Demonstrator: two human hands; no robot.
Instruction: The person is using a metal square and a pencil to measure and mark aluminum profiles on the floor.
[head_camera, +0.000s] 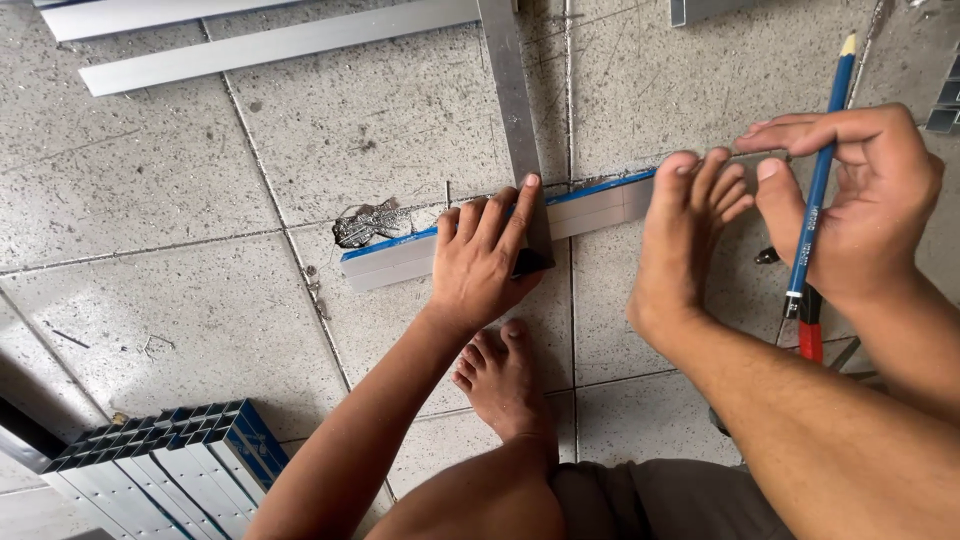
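The left hand (480, 255) lies flat, fingers spread, pinning the square (515, 130) across the bar (480, 240) on the floor (150, 200) (long axis left to right), while the right hand (860, 200), farther right, is closed on a pencil (820, 170).

Long rectangular metal bar (600, 205): pale silver-white sides, bright blue film along the top edge. Flat metal square ruler (512, 110): plain silver-grey. Slim wooden pencil (822, 170): blue barrel, cream tip. Plier handle (810, 335): red. Stacked hollow metal tubes (170, 455): silver with blue film. Tiled floor (150, 200): grey, dark-speckled.
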